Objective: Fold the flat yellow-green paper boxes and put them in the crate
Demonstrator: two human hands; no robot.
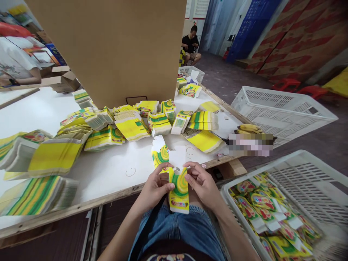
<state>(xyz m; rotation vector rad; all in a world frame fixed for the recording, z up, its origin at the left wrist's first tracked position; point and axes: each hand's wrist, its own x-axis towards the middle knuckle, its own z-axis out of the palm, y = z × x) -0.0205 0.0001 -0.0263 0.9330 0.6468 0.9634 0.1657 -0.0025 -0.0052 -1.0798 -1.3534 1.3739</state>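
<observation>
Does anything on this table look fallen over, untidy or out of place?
The stacks of flat cartons on the table lie slumped and fanned out, several leaning on each other. Bananas at the table's right edge look odd among packaging. The carton between the left hand and right hand seems undamaged.

Glossy printed card in the folding carton at lower centre; plain white and matt on its inner flaps. Same glossy card in the flat carton stacks across mid frame. Smooth white matt facing on the table top, rough bare wood along its edge. Matt brown board in the cardboard sheet, upper centre. Slotted white moulded plastic in the crate, lower right. Blue denim cloth in the shorts, bottom centre.
</observation>
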